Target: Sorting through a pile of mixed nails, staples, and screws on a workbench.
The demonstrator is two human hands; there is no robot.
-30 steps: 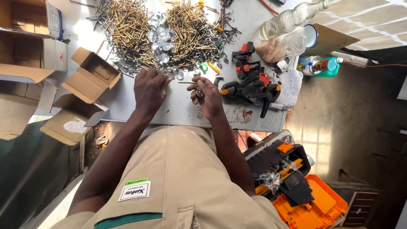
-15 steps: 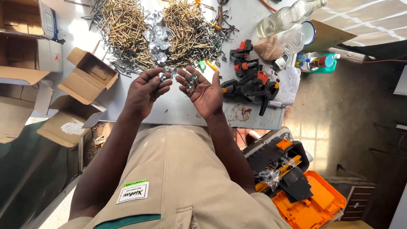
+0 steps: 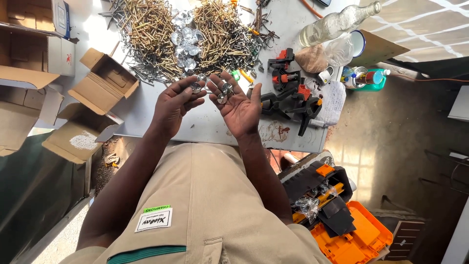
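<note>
- Grey worktable (image 3: 205, 128) fills the upper view, littered with a big heap of brass-coloured screws (image 3: 146, 34) and a second heap (image 3: 220, 34), with shiny round caps (image 3: 184, 46) lying between them.
- Open cardboard boxes (image 3: 100, 85) sit at the table's left edge; black-and-orange clamps (image 3: 293, 95), a glass bottle (image 3: 337, 24) and a plastic bag (image 3: 322, 56) lie to the right. An orange tool case (image 3: 356, 230) stands open on the floor below.
- Left hand (image 3: 176, 105) hangs above the table's near edge, back to the camera, thumb and forefinger pinching one small silver cap (image 3: 196, 87); the other fingers curl loosely.
- Right hand (image 3: 239, 105) is turned palm up just beside it, fingers (image 3: 217, 83) spread and slightly cupped, with a few silver caps (image 3: 224, 93) resting on fingers and palm, none gripped.
- Risk, as I judge it: the loose caps lie on an open, barely cupped hand, so a tilt of the wrist could roll them off onto the table or over its edge to the floor.
- The pinched cap is small and smooth; a slack pinch could let it slip.
- The hands are close together, so a bump from the left could knock caps from the right palm.
</note>
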